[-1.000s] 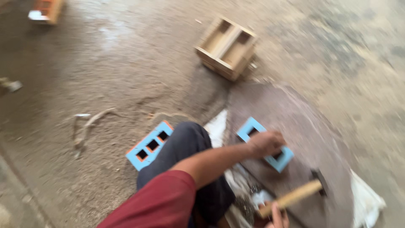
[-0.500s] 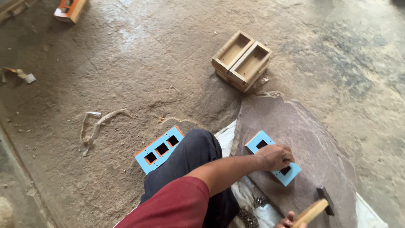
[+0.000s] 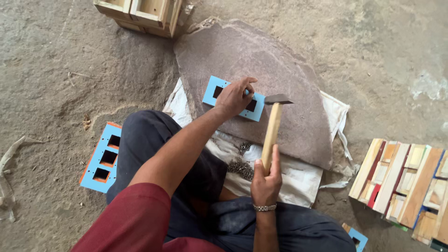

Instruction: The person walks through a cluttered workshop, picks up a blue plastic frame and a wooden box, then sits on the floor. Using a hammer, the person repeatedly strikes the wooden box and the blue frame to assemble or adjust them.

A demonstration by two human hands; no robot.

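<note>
We are pressing our left hand (image 3: 234,97) down on the light-blue rectangular panel with dark cut-outs (image 3: 233,98), fingers spread, as it is lying on the flat brown stone slab (image 3: 289,70). Our right hand (image 3: 266,179) is wrapping its grip tight around the wooden-handled hammer (image 3: 273,128), head hovering just beside the panel.

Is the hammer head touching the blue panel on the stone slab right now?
Cannot tell. In the head view the hammer head sits right beside the end of the blue panel, under the left hand; no gap or contact shows plainly.
</note>
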